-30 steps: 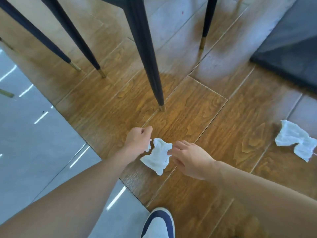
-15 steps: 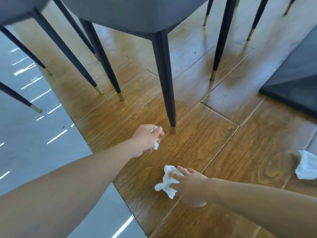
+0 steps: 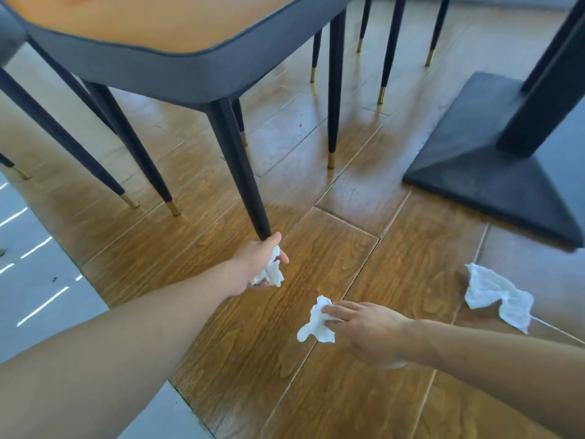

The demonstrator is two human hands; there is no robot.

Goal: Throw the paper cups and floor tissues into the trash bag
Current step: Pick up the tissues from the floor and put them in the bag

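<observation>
We now have both hands clamped on tissues, left hand (image 3: pixel 253 267) on one wad (image 3: pixel 273 271), right hand (image 3: pixel 364 324) on another (image 3: pixel 316 321) just lifted, leaving a third tissue (image 3: pixel 497 294) at three o'clock.

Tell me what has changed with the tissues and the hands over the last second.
The right hand has taken hold of the crumpled tissue that lay between the hands a second ago. The left hand has bunched its small tissue piece more fully into its grip. The third tissue stays untouched on the wooden floor to the right.
</observation>
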